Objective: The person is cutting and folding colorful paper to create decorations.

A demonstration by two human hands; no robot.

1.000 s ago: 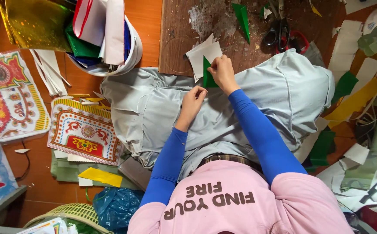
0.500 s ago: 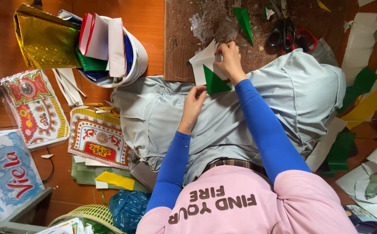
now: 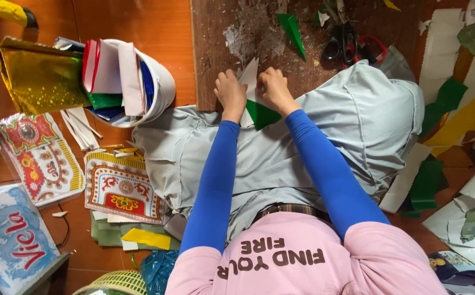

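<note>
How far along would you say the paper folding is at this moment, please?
Done: one folded green cone lies on the wooden board. In hand: left hand and right hand grip a green and white sheet. Left: loose green strips lie to the right.

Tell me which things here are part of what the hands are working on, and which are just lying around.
In hand: left hand, right hand, green and white paper piece, wooden board.

Lying about: scissors, white bucket, gold foil sheet, patterned sheets.
</note>
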